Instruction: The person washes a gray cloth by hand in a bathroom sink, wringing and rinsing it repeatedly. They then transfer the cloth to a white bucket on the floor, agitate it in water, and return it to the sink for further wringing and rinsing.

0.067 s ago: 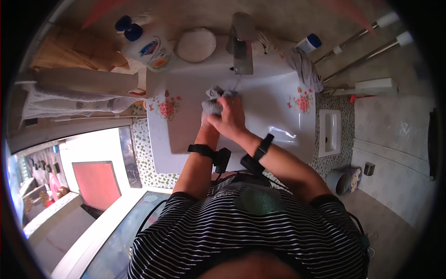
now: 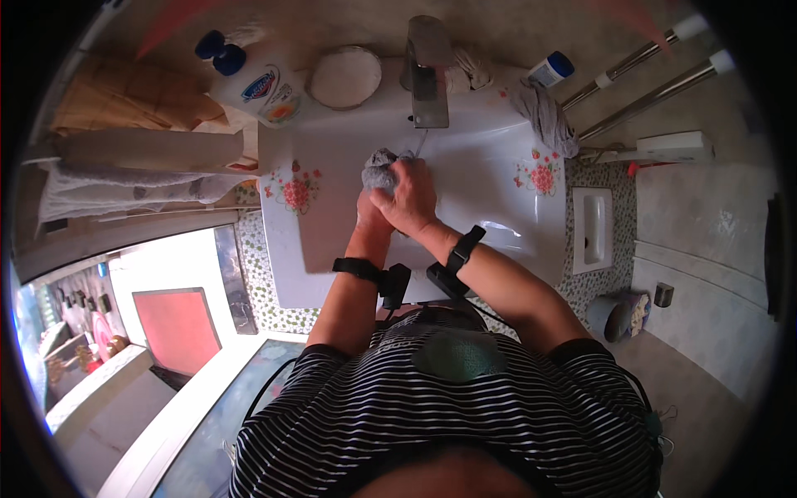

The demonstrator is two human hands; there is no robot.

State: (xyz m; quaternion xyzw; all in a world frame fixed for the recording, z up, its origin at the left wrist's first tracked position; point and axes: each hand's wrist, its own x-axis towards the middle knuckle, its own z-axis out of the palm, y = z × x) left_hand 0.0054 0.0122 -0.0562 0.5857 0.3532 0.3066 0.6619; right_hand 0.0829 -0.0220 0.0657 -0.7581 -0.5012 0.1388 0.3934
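A small grey cloth (image 2: pixel 380 170) is bunched into a lump over the white sink (image 2: pixel 490 178), just below the tap (image 2: pixel 428 75). Its long way cannot be told. The right hand (image 2: pixel 407 199) and left hand (image 2: pixel 369 217) squeeze it, fingers curled tight.

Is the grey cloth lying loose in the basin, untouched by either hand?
No, both the left hand and the right hand are closed around the grey cloth over the white basin, below the tap.

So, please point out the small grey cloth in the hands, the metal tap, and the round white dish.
small grey cloth (image 2: pixel 380 168), head view, bunched top.
metal tap (image 2: pixel 429 79), head view, spout.
round white dish (image 2: pixel 344 76), head view, centre.
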